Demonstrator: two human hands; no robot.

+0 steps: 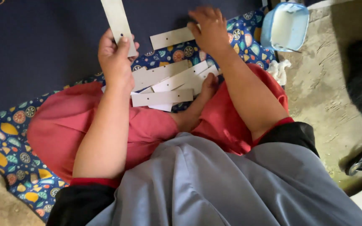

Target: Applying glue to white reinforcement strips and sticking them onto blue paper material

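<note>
Underneath both hands, dark blue sheet [42, 42] over patterned mat [5, 142]. Below left hand [115, 56], pile of white strips [168, 86] across red lap. Right of right hand [208, 29], pale blue tub [285, 26]. Left grip pinching upright white strip [118, 21]; right grip spread, pressing flat strip [170, 38].

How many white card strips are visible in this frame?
About 7: one strip held up by the left hand, one strip under the right hand, roughly five in the lap pile; overlaps may hide more.
</note>
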